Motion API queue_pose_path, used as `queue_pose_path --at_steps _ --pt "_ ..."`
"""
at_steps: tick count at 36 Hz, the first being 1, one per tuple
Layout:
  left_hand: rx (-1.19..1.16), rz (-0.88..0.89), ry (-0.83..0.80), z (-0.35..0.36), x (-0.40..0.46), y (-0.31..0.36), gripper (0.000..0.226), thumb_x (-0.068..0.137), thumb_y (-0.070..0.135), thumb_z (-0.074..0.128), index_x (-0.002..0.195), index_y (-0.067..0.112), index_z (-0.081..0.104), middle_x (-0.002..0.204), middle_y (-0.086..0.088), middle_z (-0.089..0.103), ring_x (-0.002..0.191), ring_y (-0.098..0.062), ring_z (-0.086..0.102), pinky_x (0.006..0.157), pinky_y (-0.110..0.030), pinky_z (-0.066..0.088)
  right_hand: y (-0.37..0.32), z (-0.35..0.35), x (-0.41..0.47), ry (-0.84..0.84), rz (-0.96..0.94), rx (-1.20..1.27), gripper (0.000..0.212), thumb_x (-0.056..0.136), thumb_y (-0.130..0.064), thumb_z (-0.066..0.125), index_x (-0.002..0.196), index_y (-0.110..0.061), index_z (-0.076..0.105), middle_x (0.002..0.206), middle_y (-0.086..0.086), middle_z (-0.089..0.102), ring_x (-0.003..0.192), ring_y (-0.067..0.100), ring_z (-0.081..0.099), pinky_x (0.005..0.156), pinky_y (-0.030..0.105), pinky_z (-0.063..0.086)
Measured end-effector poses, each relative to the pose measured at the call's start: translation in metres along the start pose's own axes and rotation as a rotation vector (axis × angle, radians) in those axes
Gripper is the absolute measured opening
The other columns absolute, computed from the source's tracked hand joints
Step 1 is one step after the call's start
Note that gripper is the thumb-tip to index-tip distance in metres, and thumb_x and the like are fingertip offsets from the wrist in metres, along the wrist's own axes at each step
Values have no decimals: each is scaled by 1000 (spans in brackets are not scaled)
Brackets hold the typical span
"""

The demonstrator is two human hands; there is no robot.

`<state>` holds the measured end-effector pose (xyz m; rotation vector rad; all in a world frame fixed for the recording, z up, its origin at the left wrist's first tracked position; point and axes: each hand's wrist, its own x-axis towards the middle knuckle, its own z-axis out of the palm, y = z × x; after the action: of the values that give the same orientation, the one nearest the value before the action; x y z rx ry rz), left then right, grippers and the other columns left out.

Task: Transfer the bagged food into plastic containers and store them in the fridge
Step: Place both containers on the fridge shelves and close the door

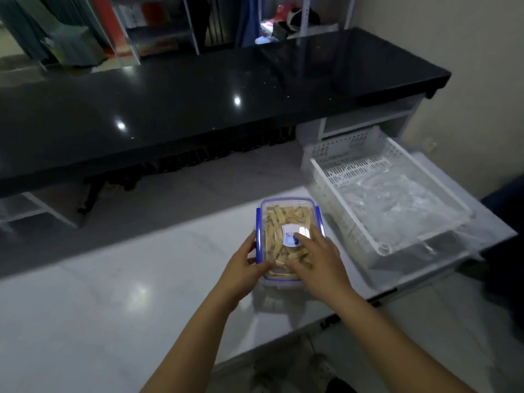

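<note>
Centre frame: left hand (243, 268) grips the box (289, 236) edge, right hand (314, 265) fingers spread flat on its lid; rigid, light, best held by the sides.

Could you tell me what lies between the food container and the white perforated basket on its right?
Nothing: in the head view only a bare strip of white tabletop separates the container from the basket.

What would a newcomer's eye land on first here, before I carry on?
First, the clear container with blue lid clips, full of pale food strips, on the white counter at centre. The left hand holds its near-left corner while the right hand presses flat on the lid. To its right sits a white perforated basket holding crumpled clear plastic; behind runs a glossy black countertop.
</note>
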<state>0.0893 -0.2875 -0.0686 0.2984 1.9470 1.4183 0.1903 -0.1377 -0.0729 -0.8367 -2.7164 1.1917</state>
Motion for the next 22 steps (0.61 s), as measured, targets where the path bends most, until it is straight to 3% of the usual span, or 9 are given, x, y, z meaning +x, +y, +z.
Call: queue_pose_path --at_steps 3,5,7,9,13,17,22 --pt "-38 -29 -76 -12 -12 -7 61 89 26 73 138 42 42 130 6 57 111 -18 63 79 -33 63 -1 5 -29 135 66 279 64 85 -19 72 139 -41 47 146 -22 36 127 5 46 97 28 50" --pt "-20 -46 -132 -18 -21 -12 58 89 26 73 133 46 42 127 5 58 113 -20 63 85 -39 62 5 5 -50 233 217 605 65 86 -4 71 131 -45 51 137 -16 50 115 6 58 83 23 55" --pt "-3 -61 -188 -22 -29 -17 60 88 24 74 134 46 43 125 7 59 111 -18 64 84 -37 62 15 1 -69 285 410 924 59 87 2 69 133 -32 55 127 -2 63 105 20 67 73 33 59" --pt "14 -89 -243 -22 -36 -23 65 87 20 75 139 43 44 124 6 60 109 -17 65 82 -37 62 28 -3 -92 244 530 1092 52 89 2 65 134 -23 55 119 9 70 100 31 71 72 40 59" --pt "62 -121 -392 -2 -50 -28 70 85 11 77 141 41 47 124 5 63 107 -19 67 85 -45 62 47 -10 -147 186 635 1154 42 92 -4 61 131 -21 58 111 12 74 98 35 72 81 48 55" --pt "136 -82 -548 39 -63 -29 73 82 18 80 141 44 46 124 9 64 107 -16 68 82 -39 63 68 -22 -197 330 727 1166 43 93 -6 61 133 -20 58 110 12 74 105 38 69 87 50 54" --pt "154 -49 -747 109 -69 -12 78 69 27 84 137 46 51 123 10 69 109 -11 69 89 -40 61 96 -58 -252 511 749 1218 40 92 -8 62 129 -25 62 110 11 74 99 31 72 87 52 57"
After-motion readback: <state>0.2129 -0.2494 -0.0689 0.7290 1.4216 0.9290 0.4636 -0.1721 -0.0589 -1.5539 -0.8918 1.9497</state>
